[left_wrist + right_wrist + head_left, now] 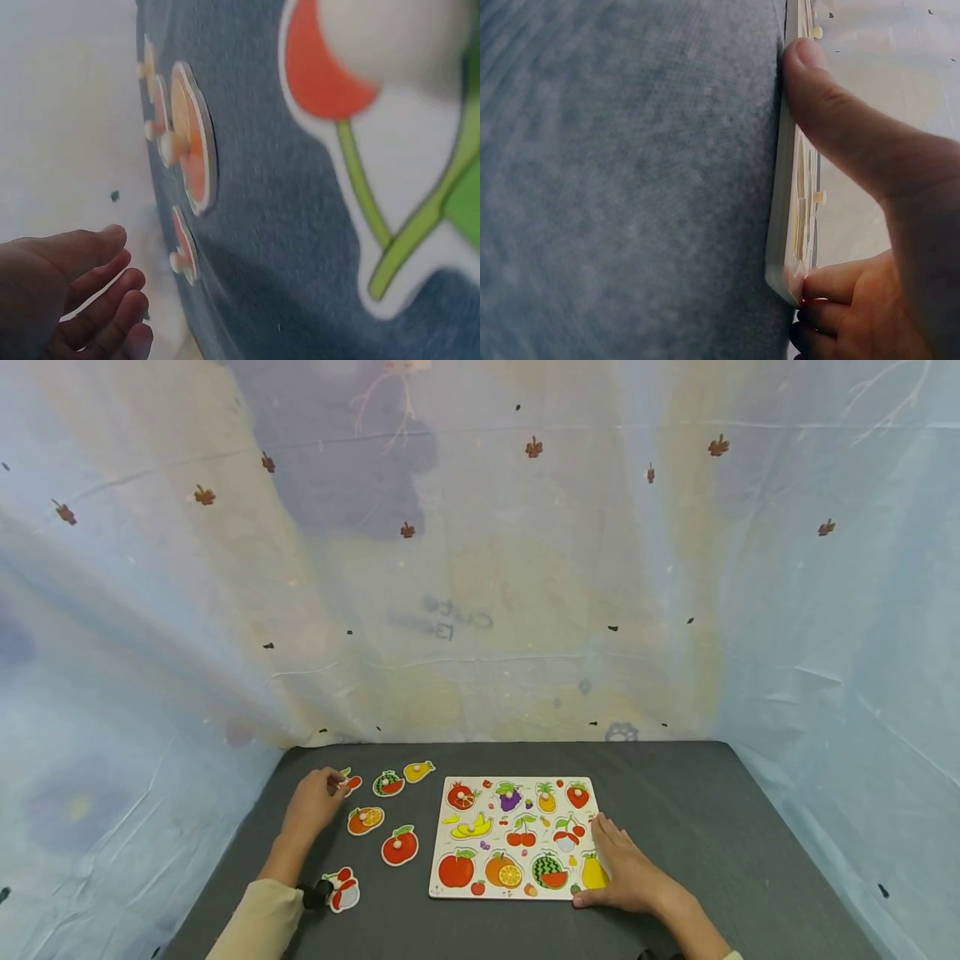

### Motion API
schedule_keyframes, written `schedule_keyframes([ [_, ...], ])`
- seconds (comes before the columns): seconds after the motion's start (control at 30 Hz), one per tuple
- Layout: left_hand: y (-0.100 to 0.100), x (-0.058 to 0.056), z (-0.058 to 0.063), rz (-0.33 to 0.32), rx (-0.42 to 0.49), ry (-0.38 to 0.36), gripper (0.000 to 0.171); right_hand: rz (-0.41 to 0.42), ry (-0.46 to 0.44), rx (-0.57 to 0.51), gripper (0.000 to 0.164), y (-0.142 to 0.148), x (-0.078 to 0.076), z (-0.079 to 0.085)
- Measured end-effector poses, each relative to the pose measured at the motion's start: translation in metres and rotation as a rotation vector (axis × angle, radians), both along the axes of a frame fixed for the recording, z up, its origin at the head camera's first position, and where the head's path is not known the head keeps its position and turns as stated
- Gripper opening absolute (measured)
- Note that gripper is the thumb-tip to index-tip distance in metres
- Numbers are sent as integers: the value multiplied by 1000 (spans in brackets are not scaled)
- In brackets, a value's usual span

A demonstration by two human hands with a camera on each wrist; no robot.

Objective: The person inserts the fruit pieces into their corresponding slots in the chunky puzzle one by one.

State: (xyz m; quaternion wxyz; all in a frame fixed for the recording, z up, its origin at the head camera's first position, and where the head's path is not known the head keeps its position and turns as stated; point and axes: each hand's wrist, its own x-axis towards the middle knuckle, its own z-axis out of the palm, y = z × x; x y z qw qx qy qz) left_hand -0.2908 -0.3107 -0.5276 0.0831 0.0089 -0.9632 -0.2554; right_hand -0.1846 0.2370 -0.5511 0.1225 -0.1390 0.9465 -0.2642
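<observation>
At the lower left of the frame lay a red-and-white piece [345, 893]. Right of centre, the right grip [626, 870], fingers extended, clasping nothing, touched the fruit board's [527, 860] right edge, low centre. An apple piece [400, 847] and orange piece [365, 821] lay left of it. Beyond, the left grip [315, 800], loosely parted and holding nothing, was at a partly hidden red piece [352, 783]; contact I could not tell.

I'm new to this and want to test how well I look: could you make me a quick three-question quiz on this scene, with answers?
1. Which hand touches the fruit board? a) left b) right
2. True or false: in the head view, the loose pear piece lies left of the board.
3. Fill in: the loose piece just left of the pear shows a ____.

Key:
1. b, the right hand
2. True
3. watermelon
</observation>
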Motion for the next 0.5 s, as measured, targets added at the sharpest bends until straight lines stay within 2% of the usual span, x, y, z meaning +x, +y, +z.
schedule_keyframes([
  [0.27, -6, -6, 2, 36, -16, -20, 30, -2, -8, 4, 140, 0, 0, 3],
  [0.5, -10, -15, -5, 32, -2, -16, 29, 2, -15, 5, 140, 0, 0, 4],
])
